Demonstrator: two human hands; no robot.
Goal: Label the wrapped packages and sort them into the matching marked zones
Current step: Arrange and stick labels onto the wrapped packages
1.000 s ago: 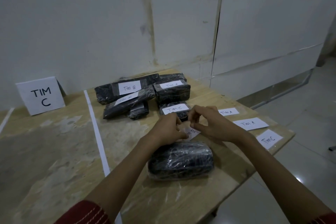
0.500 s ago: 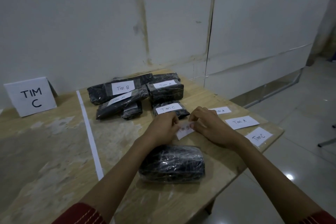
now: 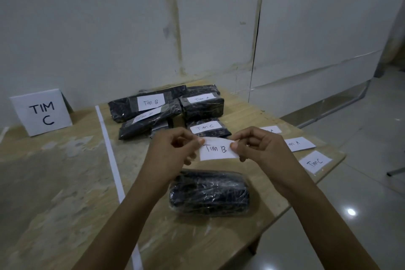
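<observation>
A: Where is the label [image 3: 215, 150] going?

B: Onto the bare package [image 3: 209, 193], which is lying on the surface [image 3: 65, 182] just below the "Tim B" label. I'd be keeping the paper taut, lowering it level and centring it, then pressing from left edge to right so the wrap isn't wrinkling.

A: And the hands?

B: Above the package, the left hand [image 3: 173, 149] is pinching the label's left end and the right hand [image 3: 260, 149] is pinching its right end, other fingers curling loosely, forearms converging. The label isn't touching the package yet.
</observation>
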